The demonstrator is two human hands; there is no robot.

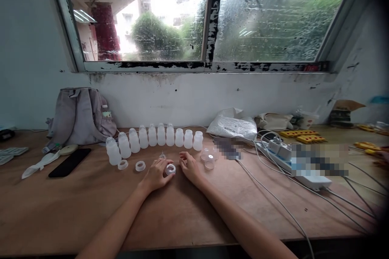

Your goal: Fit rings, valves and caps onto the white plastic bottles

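On the brown table my left hand [156,174] has its thumb and fingers around a translucent screw ring for a baby bottle [170,170]. Just beyond its fingertips a clear bottle nipple [162,155] stands. My right hand [189,166] rests a little to the right, loosely bent, with nothing visible in it. Two more screw rings, one [122,164] and another [140,166], lie left of my left hand. Behind both hands, several frosted baby bottles [152,135] stand in a curved row; the rightmost ones have no tops. Clear domed caps [209,164] lie right of my right hand.
A grey backpack [80,115], a black phone [69,162] and a white strip [39,166] lie to the left. At right are a silver bag [234,125], a white power strip [313,180] with trailing cables, and yellow pieces [310,137]. A window wall stands behind.
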